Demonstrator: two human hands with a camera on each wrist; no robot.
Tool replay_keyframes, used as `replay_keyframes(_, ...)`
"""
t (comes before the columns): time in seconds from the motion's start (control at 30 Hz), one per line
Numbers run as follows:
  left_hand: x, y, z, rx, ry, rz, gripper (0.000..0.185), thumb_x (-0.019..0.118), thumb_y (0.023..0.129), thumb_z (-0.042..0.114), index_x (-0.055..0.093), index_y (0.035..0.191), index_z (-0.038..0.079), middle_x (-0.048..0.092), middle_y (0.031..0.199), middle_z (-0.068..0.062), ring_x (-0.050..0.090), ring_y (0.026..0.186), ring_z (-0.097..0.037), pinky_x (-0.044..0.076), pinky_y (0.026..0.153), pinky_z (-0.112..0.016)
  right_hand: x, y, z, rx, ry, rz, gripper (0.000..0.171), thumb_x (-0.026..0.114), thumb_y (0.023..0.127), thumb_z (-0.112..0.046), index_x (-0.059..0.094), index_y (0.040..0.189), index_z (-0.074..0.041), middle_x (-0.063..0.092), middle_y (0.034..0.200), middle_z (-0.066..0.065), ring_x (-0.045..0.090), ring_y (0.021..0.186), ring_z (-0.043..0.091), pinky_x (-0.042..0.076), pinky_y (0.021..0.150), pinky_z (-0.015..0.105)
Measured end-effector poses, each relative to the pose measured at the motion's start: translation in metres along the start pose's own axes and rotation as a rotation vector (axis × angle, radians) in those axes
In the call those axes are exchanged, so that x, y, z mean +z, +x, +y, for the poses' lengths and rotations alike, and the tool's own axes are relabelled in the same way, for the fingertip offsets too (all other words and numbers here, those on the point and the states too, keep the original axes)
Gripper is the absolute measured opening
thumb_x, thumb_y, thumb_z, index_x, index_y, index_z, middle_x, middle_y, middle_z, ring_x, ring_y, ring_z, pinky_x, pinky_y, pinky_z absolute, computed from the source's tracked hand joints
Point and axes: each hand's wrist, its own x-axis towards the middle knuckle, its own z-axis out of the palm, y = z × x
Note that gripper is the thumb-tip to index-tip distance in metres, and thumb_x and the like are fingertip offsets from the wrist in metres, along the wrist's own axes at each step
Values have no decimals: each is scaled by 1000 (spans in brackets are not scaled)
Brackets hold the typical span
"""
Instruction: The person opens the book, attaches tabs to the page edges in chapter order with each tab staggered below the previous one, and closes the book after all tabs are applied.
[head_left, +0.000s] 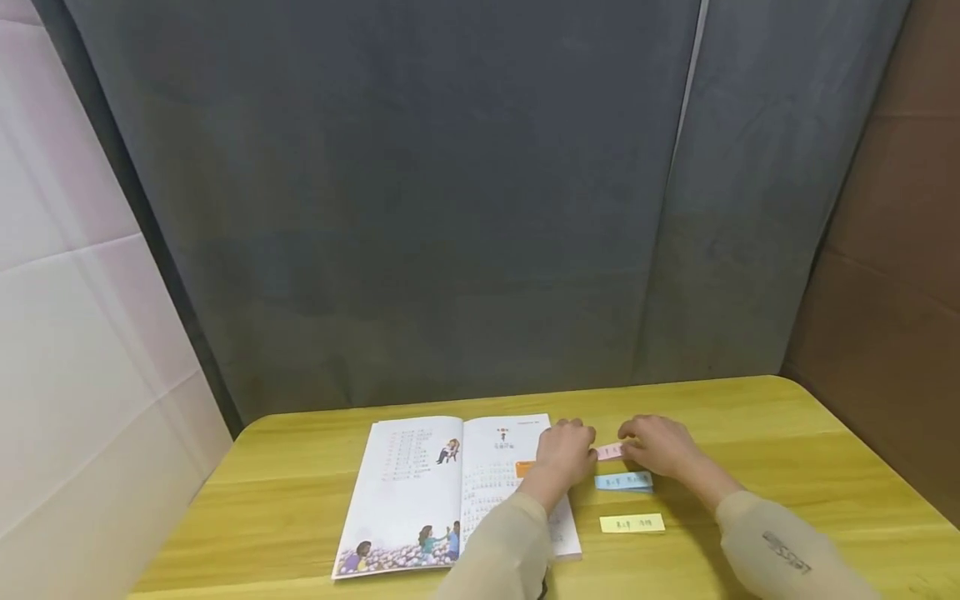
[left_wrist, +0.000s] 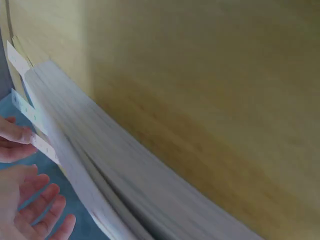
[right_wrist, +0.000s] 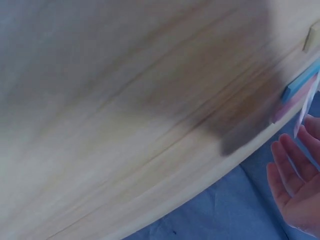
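- The right hand (head_left: 660, 447) has its grip pinched on one end of a pink paper strip (head_left: 609, 452), low over the yellow surface (head_left: 787, 467).
- The left hand (head_left: 566, 454) meets the strip's other end; whether that grip pinches it I cannot tell.
- An open book (head_left: 420, 492) lies under the left wrist.
- Just nearer the person than the grip lie a blue strip (head_left: 624, 481), then a yellow strip (head_left: 632, 523).

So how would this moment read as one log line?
left hand: touching pink strip | right hand: touching same | open book beside
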Motion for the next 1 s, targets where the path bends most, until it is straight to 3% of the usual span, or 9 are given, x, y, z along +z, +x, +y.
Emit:
replay_keyframes(0.2, 5, 4, 6, -23, 17, -61, 12, 60, 80, 27, 64, 89, 20, 52, 76, 5, 50, 72, -13, 43, 56, -27, 2, -2, -1, 31, -21, -30, 10, 64, 73, -10, 66, 83, -10, 58, 76, -2, 49, 61, 13, 43, 50, 34)
replay_keyframes(0.37, 11, 6, 9, -39, 27, -71, 13, 60, 80, 28, 64, 88, 20, 52, 77, 4, 50, 73, -13, 44, 57, -28, 3, -4, -1, 58, -16, -58, 7, 65, 75, -12, 65, 82, -12, 56, 73, -4, 47, 60, 11, 41, 51, 33)
replay_keyframes(0.8, 22, 5, 11, -100, 61, -96, 15, 65, 75, 30, 65, 87, 21, 52, 85, 3, 48, 82, -14, 43, 67, -30, 4, 1, -4, 4, -24, -93, 5, 68, 72, -11, 65, 75, -15, 56, 73, -4, 52, 65, 15, 42, 52, 33)
replay_keyframes(1.0, 23, 7, 13, -95, 74, -73, 13, 64, 76, 28, 66, 87, 21, 51, 89, 2, 46, 86, -14, 41, 71, -31, 2, 0, -3, -8, -42, -97, 4, 68, 71, -11, 65, 73, -14, 53, 72, -4, 51, 66, 17, 42, 51, 33)
